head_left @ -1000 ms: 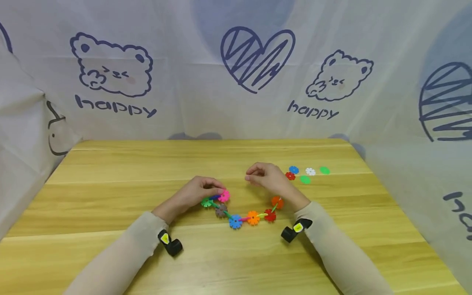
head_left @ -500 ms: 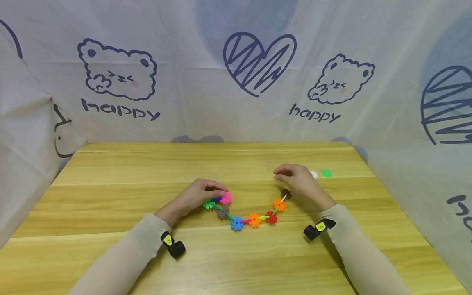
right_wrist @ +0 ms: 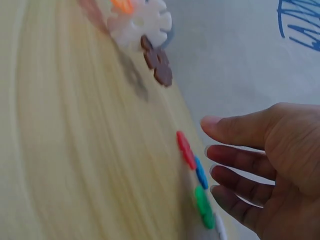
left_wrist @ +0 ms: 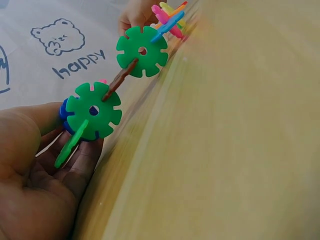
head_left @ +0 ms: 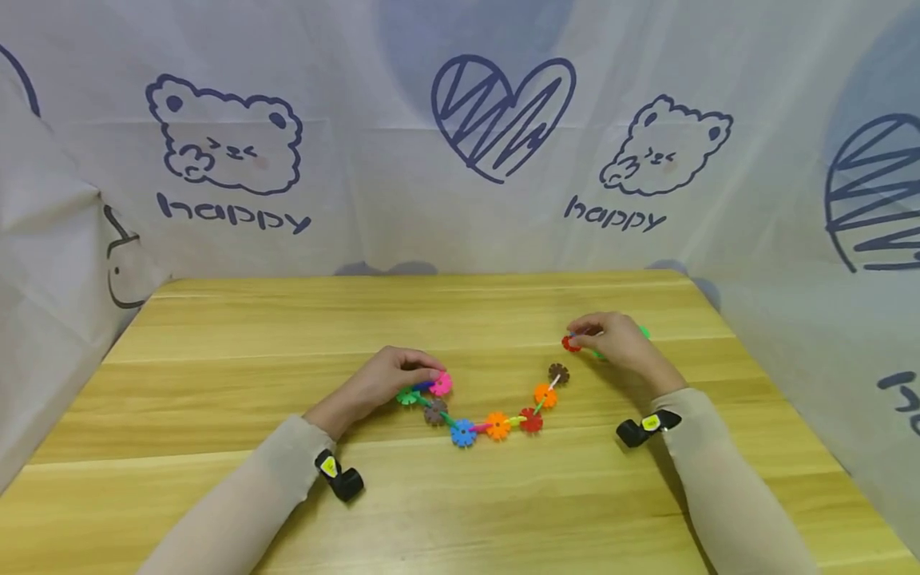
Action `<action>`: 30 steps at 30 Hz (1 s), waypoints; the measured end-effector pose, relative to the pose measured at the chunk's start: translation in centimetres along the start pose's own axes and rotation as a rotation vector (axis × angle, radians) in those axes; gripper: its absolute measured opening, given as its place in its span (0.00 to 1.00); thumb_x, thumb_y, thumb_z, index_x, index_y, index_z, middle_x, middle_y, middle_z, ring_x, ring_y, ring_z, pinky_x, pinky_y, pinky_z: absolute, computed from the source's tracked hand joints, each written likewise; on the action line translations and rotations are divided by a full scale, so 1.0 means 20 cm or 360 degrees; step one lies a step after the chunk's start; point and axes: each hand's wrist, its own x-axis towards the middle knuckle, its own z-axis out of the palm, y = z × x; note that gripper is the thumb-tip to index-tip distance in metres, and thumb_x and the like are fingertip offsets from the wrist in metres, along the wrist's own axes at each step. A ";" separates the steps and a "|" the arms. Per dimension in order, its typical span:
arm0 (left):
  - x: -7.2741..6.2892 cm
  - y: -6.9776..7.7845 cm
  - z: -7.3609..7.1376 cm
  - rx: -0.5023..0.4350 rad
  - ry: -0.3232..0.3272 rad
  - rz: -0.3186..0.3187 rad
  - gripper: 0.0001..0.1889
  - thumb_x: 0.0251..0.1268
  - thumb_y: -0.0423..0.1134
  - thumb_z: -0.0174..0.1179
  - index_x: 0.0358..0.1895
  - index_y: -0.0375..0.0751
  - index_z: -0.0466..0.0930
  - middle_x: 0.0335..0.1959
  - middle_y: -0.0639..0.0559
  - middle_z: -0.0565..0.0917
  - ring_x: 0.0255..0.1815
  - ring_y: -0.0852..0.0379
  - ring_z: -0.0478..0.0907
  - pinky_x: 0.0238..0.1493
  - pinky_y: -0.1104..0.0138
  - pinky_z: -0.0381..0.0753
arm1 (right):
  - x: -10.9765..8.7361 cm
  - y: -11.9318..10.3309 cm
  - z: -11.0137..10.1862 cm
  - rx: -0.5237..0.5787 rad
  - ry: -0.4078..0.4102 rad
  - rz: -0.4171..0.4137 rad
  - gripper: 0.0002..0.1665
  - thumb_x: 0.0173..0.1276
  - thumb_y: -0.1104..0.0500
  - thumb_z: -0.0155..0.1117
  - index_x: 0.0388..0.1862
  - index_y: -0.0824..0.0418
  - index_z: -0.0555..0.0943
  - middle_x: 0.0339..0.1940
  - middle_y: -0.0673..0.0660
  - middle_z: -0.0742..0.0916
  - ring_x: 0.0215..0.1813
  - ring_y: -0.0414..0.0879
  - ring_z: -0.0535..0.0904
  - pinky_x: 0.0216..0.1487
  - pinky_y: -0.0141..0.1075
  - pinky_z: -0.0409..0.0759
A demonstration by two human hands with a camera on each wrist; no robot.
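Observation:
A chain of interlocking notched plastic discs [head_left: 463, 433] curves in a U across the middle of the wooden table. At its left end my left hand [head_left: 374, 383] pinches the discs beside the pink one [head_left: 441, 383]; the left wrist view shows a green disc [left_wrist: 94, 111] with a blue one behind it, at the fingers. A brown disc [head_left: 558, 373] forms the chain's right end. My right hand [head_left: 620, 345] hovers by a loose red disc [right_wrist: 185, 150]. In the right wrist view its fingers are loosely bent, with nothing between them.
Beyond the red disc lie loose blue [right_wrist: 201, 173], green [right_wrist: 203, 207] and white [right_wrist: 220, 227] discs, partly hidden behind the right hand in the head view. A printed cloth [head_left: 359, 160] hangs along the table's back edge and sides.
My right hand has left the chain's right end and moved right to the loose discs, uncovering the brown disc. My left hand stays at the left end.

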 end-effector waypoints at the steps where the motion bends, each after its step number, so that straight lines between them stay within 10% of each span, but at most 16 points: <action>1: 0.00 0.00 0.00 0.0004 -0.0002 0.0001 0.11 0.68 0.45 0.63 0.48 0.46 0.87 0.47 0.54 0.85 0.51 0.56 0.77 0.56 0.58 0.74 | 0.00 0.01 0.00 0.0008 -0.0015 0.0009 0.18 0.68 0.57 0.66 0.54 0.64 0.83 0.44 0.58 0.87 0.47 0.53 0.80 0.47 0.46 0.78; 30: 0.00 0.01 0.01 -0.0050 0.0006 -0.0032 0.10 0.68 0.43 0.63 0.47 0.44 0.87 0.46 0.53 0.85 0.50 0.54 0.77 0.55 0.59 0.75 | 0.02 0.06 0.05 -0.0046 -0.0029 -0.0009 0.15 0.67 0.61 0.67 0.49 0.67 0.78 0.42 0.61 0.82 0.43 0.53 0.77 0.47 0.46 0.75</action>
